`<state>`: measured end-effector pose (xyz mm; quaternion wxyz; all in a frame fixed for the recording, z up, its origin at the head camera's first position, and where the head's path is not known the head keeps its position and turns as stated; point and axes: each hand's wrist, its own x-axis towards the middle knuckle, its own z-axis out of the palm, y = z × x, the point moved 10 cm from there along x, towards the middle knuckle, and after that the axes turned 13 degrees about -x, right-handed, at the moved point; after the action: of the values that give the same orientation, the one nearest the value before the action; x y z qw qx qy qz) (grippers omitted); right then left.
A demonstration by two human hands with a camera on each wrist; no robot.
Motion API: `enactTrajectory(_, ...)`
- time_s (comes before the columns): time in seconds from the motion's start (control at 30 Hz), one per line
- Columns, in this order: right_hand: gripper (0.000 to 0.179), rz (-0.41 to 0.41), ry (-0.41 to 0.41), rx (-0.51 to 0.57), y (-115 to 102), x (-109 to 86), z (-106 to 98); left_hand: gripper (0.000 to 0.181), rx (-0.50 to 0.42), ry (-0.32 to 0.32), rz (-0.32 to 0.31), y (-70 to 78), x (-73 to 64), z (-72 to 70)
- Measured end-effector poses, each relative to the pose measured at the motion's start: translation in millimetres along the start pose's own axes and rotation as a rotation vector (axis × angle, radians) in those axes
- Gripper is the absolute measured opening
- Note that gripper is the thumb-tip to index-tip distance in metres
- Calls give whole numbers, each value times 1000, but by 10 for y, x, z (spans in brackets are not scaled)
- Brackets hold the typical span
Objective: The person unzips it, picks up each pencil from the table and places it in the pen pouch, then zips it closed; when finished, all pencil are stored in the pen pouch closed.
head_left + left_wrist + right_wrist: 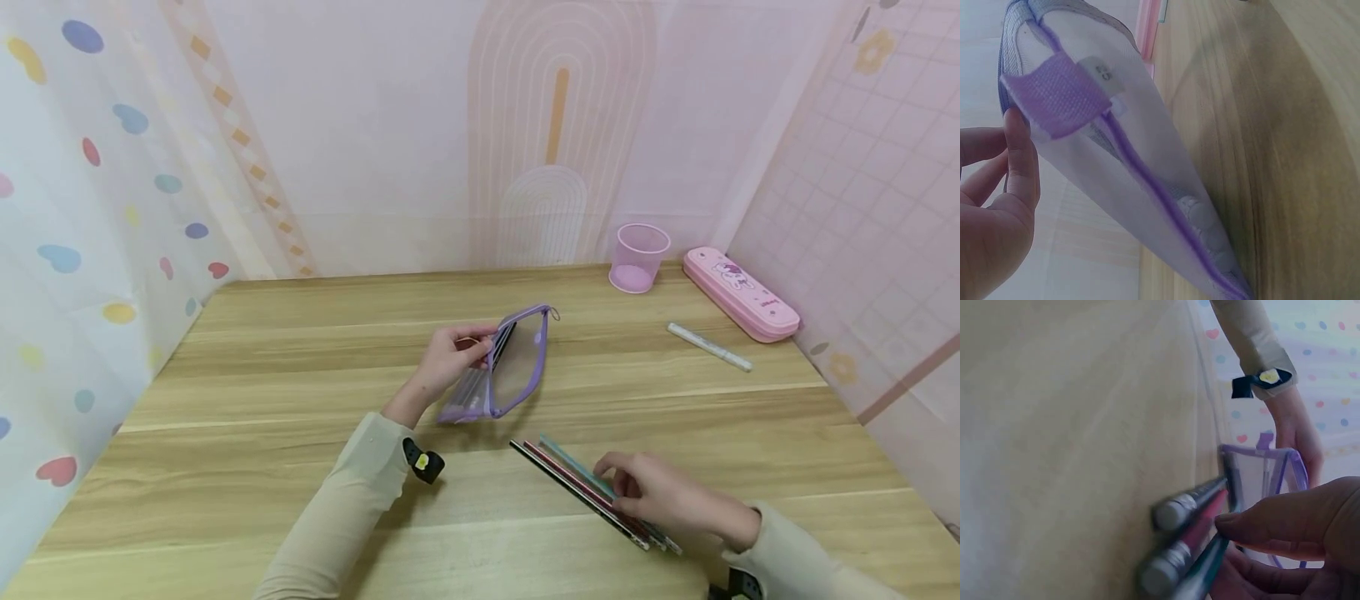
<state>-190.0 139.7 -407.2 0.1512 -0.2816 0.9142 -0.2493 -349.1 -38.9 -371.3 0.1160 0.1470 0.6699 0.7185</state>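
Observation:
My left hand (450, 358) pinches the upper edge of a see-through mesh pencil pouch (538, 375) with purple trim. The pouch mouth gapes toward the right, and dark pencils (505, 342) show inside. A purple fabric tab (1063, 100) sticks out from the pouch's end in the left wrist view. Nearer the front, my right hand (663, 496) pinches a teal pencil (1205, 565) between thumb and fingers. Beside it on the table lie a red pencil (561, 468) and a black pencil (558, 479), roughly parallel, with white erasers toward me.
A pink mesh pencil cup (637, 258) stands by the back edge of the wooden table (300, 467). To its right is a pink hard pencil case (738, 292), with a white pen (708, 346) lying before it. Patterned curtains line the back and sides.

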Motion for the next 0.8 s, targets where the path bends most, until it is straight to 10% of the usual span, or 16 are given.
enactTrajectory(0.37,43,98,402,400,432,221,-693,31,-13,3,-5,31,-14,-34)
enactTrajectory(0.8,49,88,506,622,436,400,-854,30,-17,5,-10,48,-28,-35)
